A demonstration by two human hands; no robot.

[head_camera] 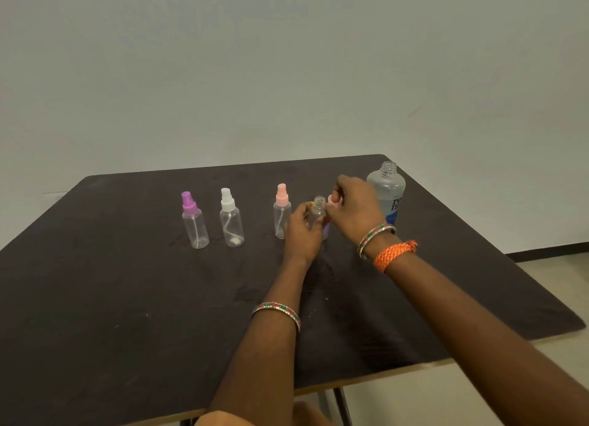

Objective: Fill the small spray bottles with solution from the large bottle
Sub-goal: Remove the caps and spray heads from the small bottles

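Bottles stand in a row across our dark brown tabletop [127,298]: a clear small spray bottle with a purple pump top [194,221], one with a white pump top [231,220] and one with a pink pump top [282,213], all capped and upright, kept apart so each can be taken in turn. Our left hand [301,231] curls round a fourth clear small bottle with an open threaded neck [319,210], steadying it on the tabletop just right of the pink-topped one. Our right hand [353,207] hovers beside that neck, its grip closed on what looks like a pale pink spray cap [334,200], though our fingers hide most of it. Behind that hand stands the large clear solution bottle with a blue label [387,192], uncapped and upright, near the tabletop's far right edge, within easy reach for pouring. We judge the open bottle is about to be filled or recapped; we cannot tell its level.
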